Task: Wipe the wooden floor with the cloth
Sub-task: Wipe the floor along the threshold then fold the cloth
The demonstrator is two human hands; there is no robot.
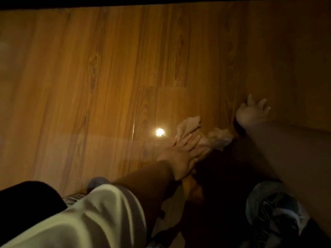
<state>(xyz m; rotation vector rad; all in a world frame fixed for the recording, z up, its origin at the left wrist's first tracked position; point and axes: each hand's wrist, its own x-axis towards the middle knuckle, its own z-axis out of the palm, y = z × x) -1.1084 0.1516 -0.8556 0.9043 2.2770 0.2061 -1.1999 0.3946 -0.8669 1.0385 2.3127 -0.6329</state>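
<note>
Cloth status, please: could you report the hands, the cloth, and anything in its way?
Left hand flat, pressing cloth onto wooden floor. Right hand open, fingers spread, apart from cloth. No obstacle seen; only a light reflection left of cloth.

I read this as a room in a home, dimly lit. The floor [107, 68] is glossy wood-grain planking, laid in long boards with staggered end joints, as in a living room or bedroom. A small glare [159, 131] from a lamp shines off it in warm light, and the edges fall into shadow. A dark band [161, 2] runs along the far side; I cannot tell whether it is furniture or a wall base. A crumpled heap of fabric [274, 206] lies at the lower right.
</note>
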